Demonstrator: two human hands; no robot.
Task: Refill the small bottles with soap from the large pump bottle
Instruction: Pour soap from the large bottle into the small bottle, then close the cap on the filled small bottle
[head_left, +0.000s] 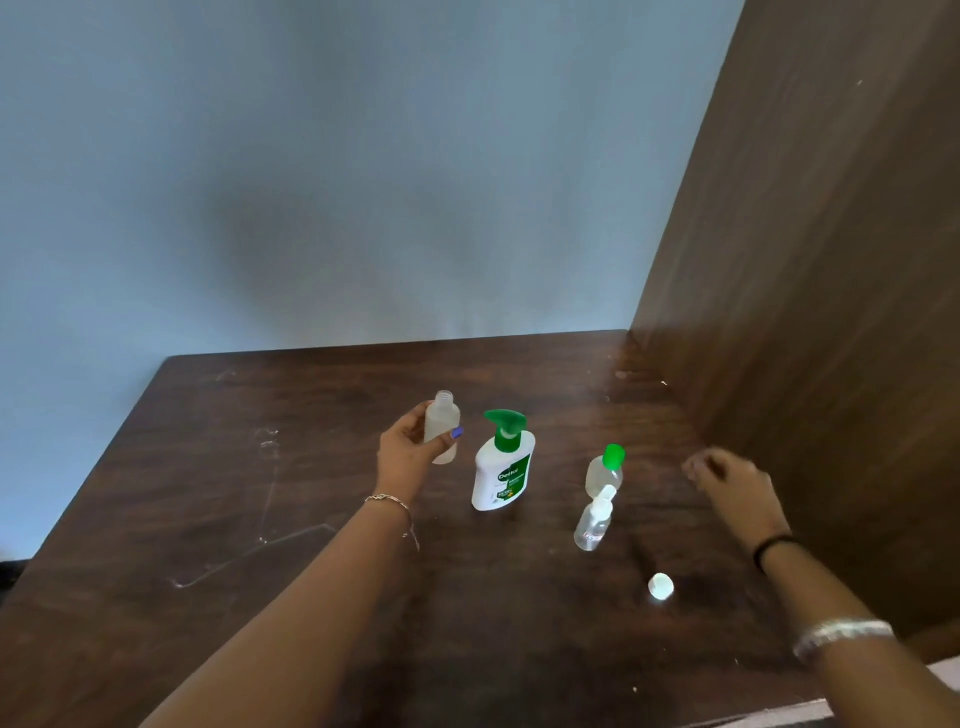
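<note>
Our left hand forms the grip: fingers and thumb wrap the body of a small translucent plastic bottle, uncapped, its threaded neck pointing up. We hold it upright and off the table, so the open mouth can likely be brought under a spout without spilling.

Immediately right of the grip stands the large white pump bottle with a green pump head, upright on the table and close enough for a short transfer.

Farther right stand two more small clear bottles, touching or nearly so: one with a green cap, and nearer us one with a white spray top. Both remain closed, awaiting their turn.

Our right hand hovers beyond them, motion-blurred; we cannot tell whether it holds anything. A small white round cap lies on the table near that forearm, apparently parked clear of the filling area.
</note>
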